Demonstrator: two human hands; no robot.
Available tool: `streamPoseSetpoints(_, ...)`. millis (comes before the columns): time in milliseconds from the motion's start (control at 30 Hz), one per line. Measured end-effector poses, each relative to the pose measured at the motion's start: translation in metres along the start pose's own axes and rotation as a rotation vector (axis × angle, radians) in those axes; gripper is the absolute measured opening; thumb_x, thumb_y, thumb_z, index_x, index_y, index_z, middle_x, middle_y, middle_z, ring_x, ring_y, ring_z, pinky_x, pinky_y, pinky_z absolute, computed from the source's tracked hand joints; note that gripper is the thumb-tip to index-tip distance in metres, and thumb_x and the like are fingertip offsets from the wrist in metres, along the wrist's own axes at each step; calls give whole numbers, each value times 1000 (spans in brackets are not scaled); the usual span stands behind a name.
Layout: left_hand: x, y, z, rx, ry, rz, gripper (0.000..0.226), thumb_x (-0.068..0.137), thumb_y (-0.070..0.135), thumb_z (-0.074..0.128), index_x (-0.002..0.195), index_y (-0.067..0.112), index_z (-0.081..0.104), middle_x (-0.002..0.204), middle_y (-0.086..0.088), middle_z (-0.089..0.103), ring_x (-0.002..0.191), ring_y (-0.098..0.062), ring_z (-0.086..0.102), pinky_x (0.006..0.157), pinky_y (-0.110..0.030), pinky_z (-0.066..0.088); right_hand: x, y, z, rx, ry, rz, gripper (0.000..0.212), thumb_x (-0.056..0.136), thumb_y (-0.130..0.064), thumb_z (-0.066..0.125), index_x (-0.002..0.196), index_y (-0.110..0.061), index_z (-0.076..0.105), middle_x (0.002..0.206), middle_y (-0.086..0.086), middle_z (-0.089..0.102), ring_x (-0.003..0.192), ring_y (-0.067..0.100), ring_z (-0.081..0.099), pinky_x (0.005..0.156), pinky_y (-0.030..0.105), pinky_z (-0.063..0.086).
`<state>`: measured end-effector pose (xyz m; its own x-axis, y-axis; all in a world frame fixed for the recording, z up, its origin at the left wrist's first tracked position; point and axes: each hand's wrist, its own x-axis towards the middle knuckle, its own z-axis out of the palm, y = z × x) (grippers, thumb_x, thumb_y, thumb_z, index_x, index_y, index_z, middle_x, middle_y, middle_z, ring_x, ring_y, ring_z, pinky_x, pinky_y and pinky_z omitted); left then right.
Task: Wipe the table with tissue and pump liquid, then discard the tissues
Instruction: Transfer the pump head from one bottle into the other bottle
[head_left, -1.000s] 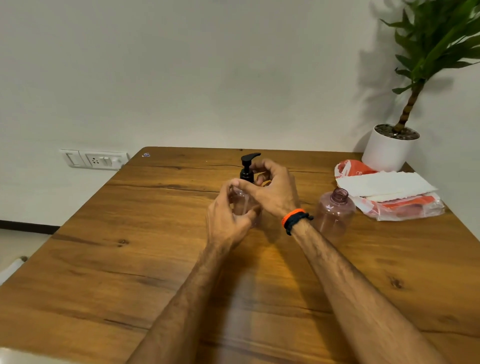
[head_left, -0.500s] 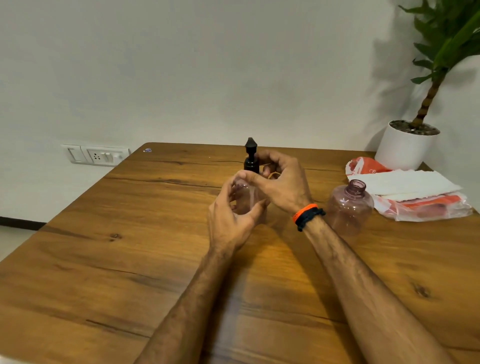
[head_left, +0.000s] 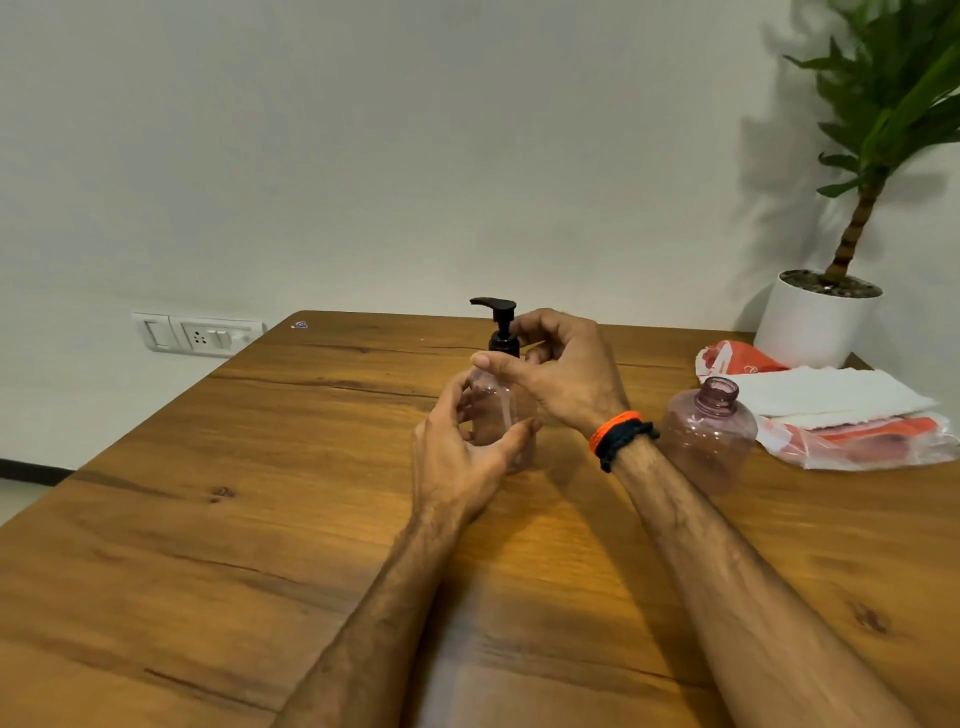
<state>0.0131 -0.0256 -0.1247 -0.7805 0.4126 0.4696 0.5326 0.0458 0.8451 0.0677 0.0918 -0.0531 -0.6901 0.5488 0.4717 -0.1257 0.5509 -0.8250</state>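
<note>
Here the pump bottle (head_left: 501, 410) was gripped by the left hand (head_left: 457, 447), its black collar pinched by right-hand fingers (head_left: 519, 366); tissues (head_left: 826, 395) were seen to its right.

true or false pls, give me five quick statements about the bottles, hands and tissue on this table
1. The left hand holds the pump bottle by its body. True.
2. The second bottle has a cap on. False: its neck is open.
3. The right hand is at the black pump head. True.
4. The white tissue lies under the plant pot. False: it lies on a plastic packet beside the pot.
5. The pump nozzle points toward the plant. False: it points left.
</note>
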Motion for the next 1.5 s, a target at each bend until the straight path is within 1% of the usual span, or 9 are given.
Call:
streamPoseSetpoints(233, 1, 1, 0, -10, 8, -4, 75, 65, 47, 85, 132, 31, 54, 117, 11, 66, 107, -4, 62, 81, -34, 60, -1, -3, -10, 46, -152, -20, 28, 78, -23, 79, 105, -19, 71, 96, -7, 74, 70, 15, 56, 71, 31, 57)
streamPoseSetpoints(400, 3, -2, 1, 27, 4, 12, 75, 66, 51, 83, 132, 31, 52, 117, 12, 65, 106, -2, 61, 79, -28, 60, -3, -2, -4, -46, -3, 13, 42, 62, -51, 84, 94, -29, 68, 85, -15, 67, 56, -6, 53, 56, 9, 47)
streamPoseSetpoints(567, 1, -1, 0, 30, 18, 26, 70, 66, 51, 83, 127, 45, 49, 107, 24, 60, 100, 10, 57, 65, -4, 50, -3, -5, -6, -20, -64, 14, 29, 74, -27, 83, 101, -25, 70, 90, -14, 71, 68, 0, 60, 67, 18, 53)
streamPoseSetpoints(667, 1, -3, 1, 31, 25, 22, 71, 67, 49, 83, 130, 40, 51, 112, 18, 64, 102, 5, 60, 72, -12, 54, -3, -5, -8, 4, -114, -2, 28, 78, -23, 79, 105, -23, 70, 94, -14, 72, 74, 10, 65, 71, 20, 53)
streamPoseSetpoints(800, 3, -6, 4, 22, 12, 20, 76, 67, 54, 81, 134, 33, 51, 117, 12, 66, 106, -1, 62, 80, -32, 60, -4, -5, -4, -39, -14, 6, 40, 65, -46, 83, 97, -27, 69, 87, -16, 68, 58, -8, 54, 57, 7, 47)
streamPoseSetpoints(933, 3, -7, 4, 24, 22, 20, 78, 64, 57, 79, 134, 37, 50, 115, 16, 65, 104, 4, 60, 79, -26, 60, -3, -4, -3, -57, -16, 22, 28, 69, -41, 83, 90, -29, 69, 77, -14, 67, 60, -5, 55, 60, 11, 49)
streamPoseSetpoints(1100, 4, -8, 3, 23, 18, 14, 74, 62, 56, 79, 129, 47, 49, 108, 26, 61, 101, 16, 55, 72, -12, 54, 0, -4, -11, -19, -137, 9, 30, 77, -27, 80, 106, -20, 72, 96, -5, 74, 78, 20, 65, 80, 34, 58)
streamPoseSetpoints(1300, 5, -11, 5, 18, -3, 8, 74, 61, 61, 76, 128, 45, 47, 111, 22, 62, 101, 7, 58, 74, -17, 55, -1, -3, -4, -73, -12, 35, 45, 57, -58, 82, 90, -33, 63, 87, -17, 67, 61, -3, 54, 58, 12, 47)
streamPoseSetpoints(1500, 5, -11, 4, 24, 15, 18, 72, 61, 60, 76, 126, 50, 47, 106, 27, 60, 100, 17, 55, 66, -6, 52, 2, -6, -10, 36, -138, 15, 28, 76, -23, 81, 102, -16, 74, 96, -4, 75, 85, 25, 70, 81, 44, 58)
